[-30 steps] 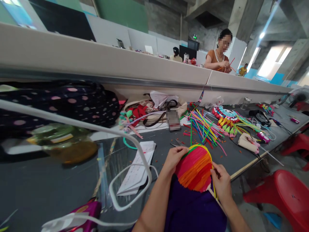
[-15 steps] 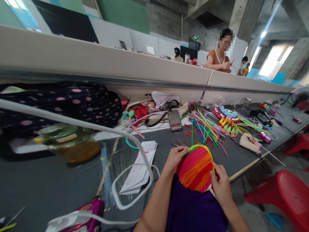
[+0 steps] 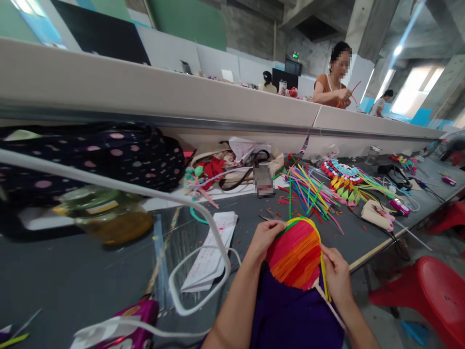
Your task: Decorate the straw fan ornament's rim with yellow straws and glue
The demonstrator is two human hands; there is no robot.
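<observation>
Left fingers pinch the striped disc; right fingers pinch the yellow strip. It seems edging, I think; next move needs even pressing.

spotted bag, red stool

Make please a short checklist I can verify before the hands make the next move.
1. Left hand pinches the fan's upper left edge: ok.
2. Right hand is at the yellow strip, by the fan's right edge: ok.
3. Yellow strip follows the rim to its end: not ok, its lower end hangs off.
4. Strip is firmly stuck: cannot tell.
5. Coloured sticks lie on the table beyond the fan: ok.
</observation>
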